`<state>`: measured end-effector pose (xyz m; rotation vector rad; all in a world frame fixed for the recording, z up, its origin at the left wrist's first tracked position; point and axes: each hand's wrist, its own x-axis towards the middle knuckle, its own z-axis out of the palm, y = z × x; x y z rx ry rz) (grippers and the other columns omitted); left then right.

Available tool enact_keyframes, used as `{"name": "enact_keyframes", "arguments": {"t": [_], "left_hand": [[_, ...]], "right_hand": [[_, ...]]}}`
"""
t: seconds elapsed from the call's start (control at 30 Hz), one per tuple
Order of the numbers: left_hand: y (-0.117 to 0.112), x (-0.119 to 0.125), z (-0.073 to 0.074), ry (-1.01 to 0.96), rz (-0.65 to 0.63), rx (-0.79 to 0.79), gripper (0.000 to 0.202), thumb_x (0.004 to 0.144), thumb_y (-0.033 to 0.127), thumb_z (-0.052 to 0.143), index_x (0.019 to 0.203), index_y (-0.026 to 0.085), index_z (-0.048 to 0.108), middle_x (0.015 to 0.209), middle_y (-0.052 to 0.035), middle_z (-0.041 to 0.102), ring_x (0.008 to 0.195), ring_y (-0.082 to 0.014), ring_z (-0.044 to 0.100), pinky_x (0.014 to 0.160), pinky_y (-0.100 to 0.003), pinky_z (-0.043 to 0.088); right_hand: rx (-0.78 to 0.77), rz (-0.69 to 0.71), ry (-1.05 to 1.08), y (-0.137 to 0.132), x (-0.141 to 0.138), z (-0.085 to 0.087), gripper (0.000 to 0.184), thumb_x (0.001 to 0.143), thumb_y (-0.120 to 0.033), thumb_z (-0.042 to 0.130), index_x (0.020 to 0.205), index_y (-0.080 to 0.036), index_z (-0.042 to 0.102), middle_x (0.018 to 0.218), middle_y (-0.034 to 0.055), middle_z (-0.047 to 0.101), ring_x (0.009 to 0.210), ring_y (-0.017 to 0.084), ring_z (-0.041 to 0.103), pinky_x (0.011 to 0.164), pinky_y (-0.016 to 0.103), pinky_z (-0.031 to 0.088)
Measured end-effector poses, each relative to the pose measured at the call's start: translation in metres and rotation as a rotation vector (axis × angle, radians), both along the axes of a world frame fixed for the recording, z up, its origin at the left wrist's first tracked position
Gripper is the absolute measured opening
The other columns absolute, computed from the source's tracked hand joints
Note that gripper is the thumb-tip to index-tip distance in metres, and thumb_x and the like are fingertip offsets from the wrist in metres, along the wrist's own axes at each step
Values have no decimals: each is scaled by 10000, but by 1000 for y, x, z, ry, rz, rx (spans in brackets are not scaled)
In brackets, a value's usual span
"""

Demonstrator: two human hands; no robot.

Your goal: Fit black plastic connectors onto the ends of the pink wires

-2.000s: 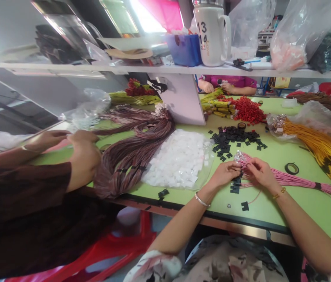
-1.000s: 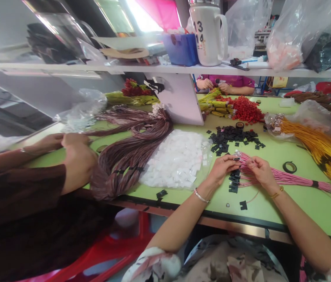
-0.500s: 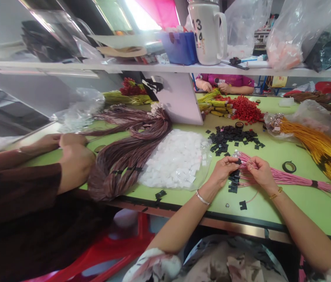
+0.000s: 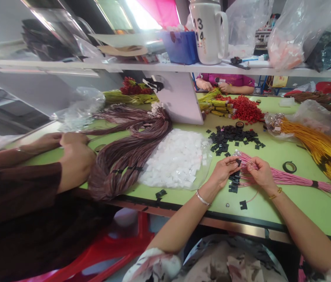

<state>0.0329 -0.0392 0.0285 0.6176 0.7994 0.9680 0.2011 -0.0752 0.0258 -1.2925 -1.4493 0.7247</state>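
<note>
Between the fingertips of my left hand [image 4: 223, 171] is a small black plastic connector housing [image 4: 238, 161]. My right hand [image 4: 259, 172] is closed in a pinch close beside it, over a bundle of pink wires [image 4: 291, 179]; the wire end in its fingertips is too small to see clearly. Black tape binds the bundle at its right part. Below my left fingers lies a row of black housings [image 4: 233, 185], partly covered by the hand. One loose black housing [image 4: 243, 205] with a pink wire rests nearer the table edge.
Loose black housings [image 4: 232, 137] are piled behind my hands. A bag of white housings [image 4: 177, 158] and brown wires [image 4: 124, 160] lie left, by a co-worker's hands [image 4: 76, 156]. Yellow wires [image 4: 315, 141] and a tape roll [image 4: 289, 167] lie right. A shelf [image 4: 153, 67] spans above.
The black housing in my left fingertips has shifted and tilted slightly. My right hand stays nearly in place.
</note>
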Motion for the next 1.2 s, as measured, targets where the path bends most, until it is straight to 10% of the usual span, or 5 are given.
{"name": "enact_keyframes", "arguments": {"t": [0.77,0.9,1.07,1.2], "left_hand": [[-5,-2,-8,231,-68,68,207,668,110,788,847,113,685,748,-22,676,647,-97,642,734,-279,565],[8,-22,-2,541,-218,236,105,746,141,707,849,125,694,749,-48,672,681,-150,632,737,-329,538],[49,-42,-7,1199,162,622,276,797,201,686,1064,131,688,1152,-160,629,1004,-271,608,961,-410,452],[72,-41,-24,1373,61,655,141,822,177,648,947,120,682,1092,-180,622,991,-289,589,936,-405,438]], "right_hand": [[-2,128,-237,4,4,-9,140,789,-216,555,653,-206,521,606,-13,556,563,143,461,565,271,362],[-14,167,-52,2,3,-2,111,844,-302,591,797,-202,604,719,14,610,644,158,515,621,286,420],[-130,181,314,2,10,1,297,774,-446,732,836,-212,561,712,-19,552,618,129,479,570,259,420],[-218,211,405,5,12,-2,352,752,-495,750,797,-210,549,595,-56,467,531,103,389,506,243,346]]}}
